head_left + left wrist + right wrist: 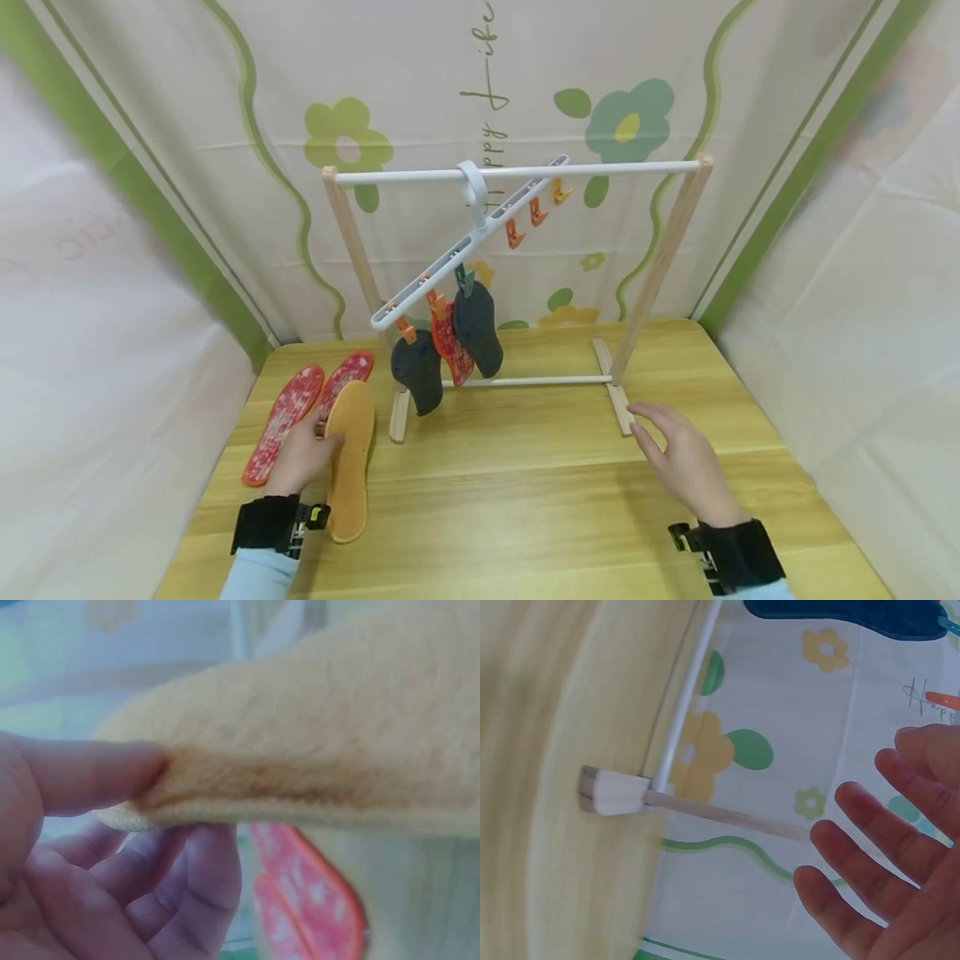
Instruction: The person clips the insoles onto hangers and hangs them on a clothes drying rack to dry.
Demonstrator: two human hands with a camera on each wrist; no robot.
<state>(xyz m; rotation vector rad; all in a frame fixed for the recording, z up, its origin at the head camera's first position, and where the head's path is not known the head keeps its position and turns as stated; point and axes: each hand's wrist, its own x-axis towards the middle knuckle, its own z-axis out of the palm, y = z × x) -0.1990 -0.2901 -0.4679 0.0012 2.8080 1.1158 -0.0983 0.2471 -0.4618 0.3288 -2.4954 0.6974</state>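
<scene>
So the left hand (303, 454) has the tan, fuzzy-fabric insole (348, 475) pinched by its edge, thumb on one face and fingers on the other, lower left of the frame. Two red-and-white patterned insoles (283, 423) lie just beside it on the yellow wood-grain table (487, 517). Can't really tell if the tan one touches the table. The right hand (686, 462), lower right, is empty, fingers loosely spread, near the white-barred wooden rack (660, 267).

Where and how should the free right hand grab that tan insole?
The tan insole is probably best pinched by its free right edge in the head view, coming from the right: it is thin, and the left hand pinches its left edge.
</scene>
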